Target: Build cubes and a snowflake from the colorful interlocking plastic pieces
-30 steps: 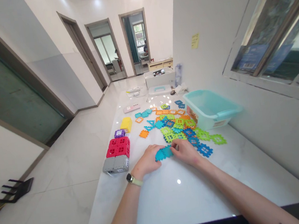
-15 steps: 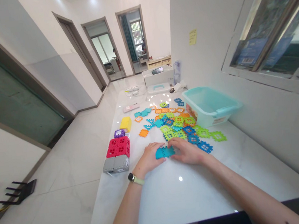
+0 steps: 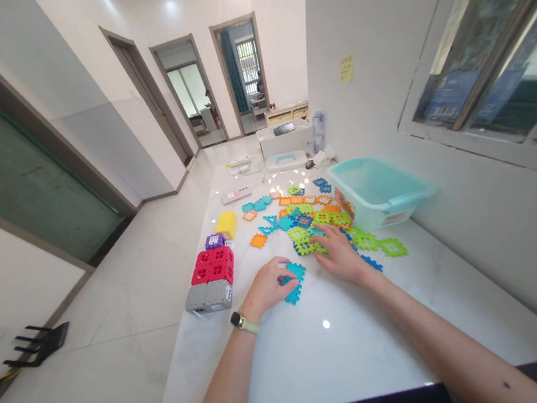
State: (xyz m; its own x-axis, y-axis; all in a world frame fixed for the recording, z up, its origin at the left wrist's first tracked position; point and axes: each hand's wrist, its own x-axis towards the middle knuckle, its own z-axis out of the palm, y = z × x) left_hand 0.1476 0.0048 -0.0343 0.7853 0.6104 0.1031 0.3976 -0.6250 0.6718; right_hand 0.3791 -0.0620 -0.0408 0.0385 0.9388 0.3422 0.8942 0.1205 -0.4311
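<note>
My left hand [image 3: 269,284], with a watch [image 3: 244,322] on its wrist, is closed on the left side of a teal interlocking tile piece [image 3: 296,284]. This piece has notched edges and now lies lengthwise away from me. My right hand [image 3: 340,255] is over the near edge of the heap of tiles, fingers apart, with its fingertips at a lime-green window tile [image 3: 305,244]. Whether they touch it I cannot tell. Blue, teal, orange and green tiles overlap around it, partly hidden by the hand.
Along the table's left side stand built blocks: grey [image 3: 208,297], red [image 3: 212,265], purple [image 3: 215,240] and yellow [image 3: 226,224]. A teal plastic bin [image 3: 383,182] is at the right by the wall. Behind are a pink case [image 3: 236,195], a lid [image 3: 286,161] and a white box [image 3: 285,139].
My right hand has let go of the teal tile piece and moved forward to the heap. The piece has turned from lying crosswise to pointing away from me, still in my left hand.
</note>
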